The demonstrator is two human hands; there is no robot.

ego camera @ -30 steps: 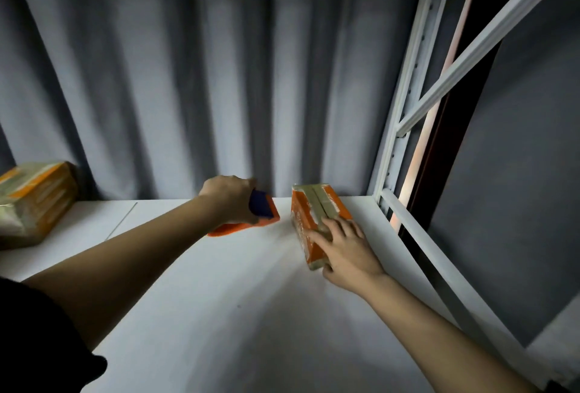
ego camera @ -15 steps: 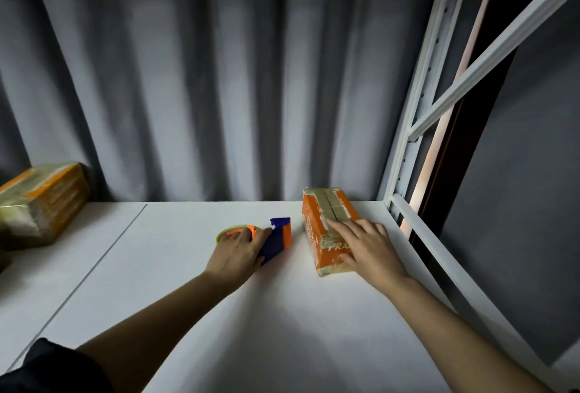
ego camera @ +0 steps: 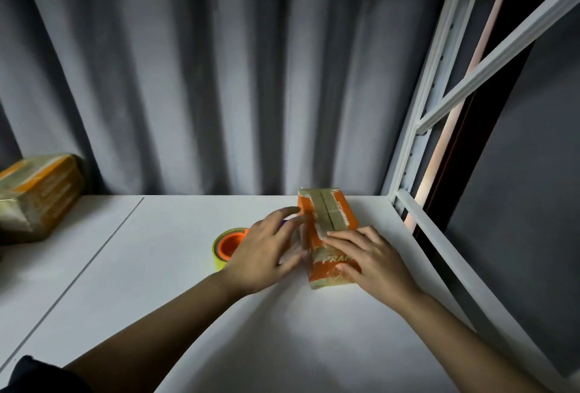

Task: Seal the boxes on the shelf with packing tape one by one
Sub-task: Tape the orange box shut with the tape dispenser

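- Far left of the frame, at mid height: a second box (ego camera: pixel 37 194), orange under glossy wrap or tape, parked at the back of the white shelf (ego camera: pixel 163 314) against the grey curtain (ego camera: pixel 219 72); well apart from both hands, untouched
- Left of centre: tape dispenser (ego camera: pixel 230 246) lying on the shelf surface, orange core and yellow-green roll showing, partly hidden by the left wrist; not held, just beside the hand
- Centre: left hand (ego camera: pixel 266 251) released, fingers spread and fairly straight, tips laid against the near left face of the box; blurred at the fingertips, so impossible to tell whether pressing firmly or only brushing
- Right of centre: small orange box (ego camera: pixel 328 229) lying lengthwise on the shelf, close to the back edge and near the right-hand upright; pale tape strips already running along the top seam and down the near end
- Likely handling: light and easy to shove, cardboard stiff at edges and corners but prone to give on the broad faces; taped areas look slick, so better held by bracing both long sides low down or flat on top rather than pinching the taped seam
- Right of the box: right hand (ego camera: pixel 373 260) open, palm and straight fingers resting over the near top corner and end face, steadying without curling round
- Far right: white shelf frame (ego camera: pixel 417 154) with a diagonal brace, dark gap behind; little room there for sliding the box sideways
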